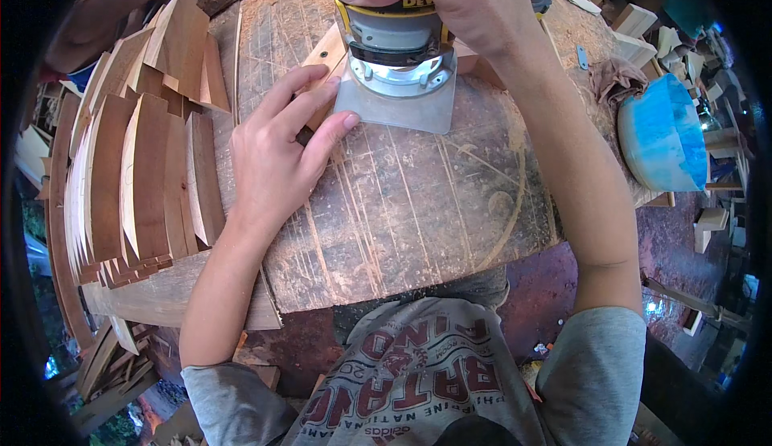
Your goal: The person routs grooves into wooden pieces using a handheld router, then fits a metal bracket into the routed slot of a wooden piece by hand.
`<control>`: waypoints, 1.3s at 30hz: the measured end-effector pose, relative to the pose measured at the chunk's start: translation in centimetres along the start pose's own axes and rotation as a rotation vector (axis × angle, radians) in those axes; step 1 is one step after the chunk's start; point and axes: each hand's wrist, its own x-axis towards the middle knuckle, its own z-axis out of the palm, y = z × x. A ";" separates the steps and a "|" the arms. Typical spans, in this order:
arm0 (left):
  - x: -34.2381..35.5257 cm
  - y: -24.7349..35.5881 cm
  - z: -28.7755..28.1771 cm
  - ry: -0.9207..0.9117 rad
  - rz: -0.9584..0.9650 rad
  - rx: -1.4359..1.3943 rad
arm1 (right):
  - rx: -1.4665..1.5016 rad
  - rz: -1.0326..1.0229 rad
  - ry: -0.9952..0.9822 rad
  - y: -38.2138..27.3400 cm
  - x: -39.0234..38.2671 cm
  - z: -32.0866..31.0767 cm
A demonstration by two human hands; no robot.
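Note:
A yellow-and-black trim router (398, 32) with a clear square base plate (410, 115) stands upright at the far middle of the worktable (378, 205). My right hand (462, 0) is wrapped round its upper body, the thumb across the near side. Beneath the base and just left of it lies a light wooden piece (327, 50) with a dark hole or screw head; the router hides part of it. My left hand (281, 136) lies with fingers spread at this piece, the fingertips by the base plate's left edge. The router's cutting bit is hidden.
Several curved wooden pieces (145, 172) stand stacked on the left. A blue-and-white bucket (663, 136) and a brown rag (618, 82) are at the right. Sawdust and scored lines mark the table. Another person's arm (121, 4) shows at the far left.

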 end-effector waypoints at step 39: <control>0.0 0.2 0.0 -0.031 -0.039 -0.020 | -0.291 0.897 0.445 -9.9 7.3 1.3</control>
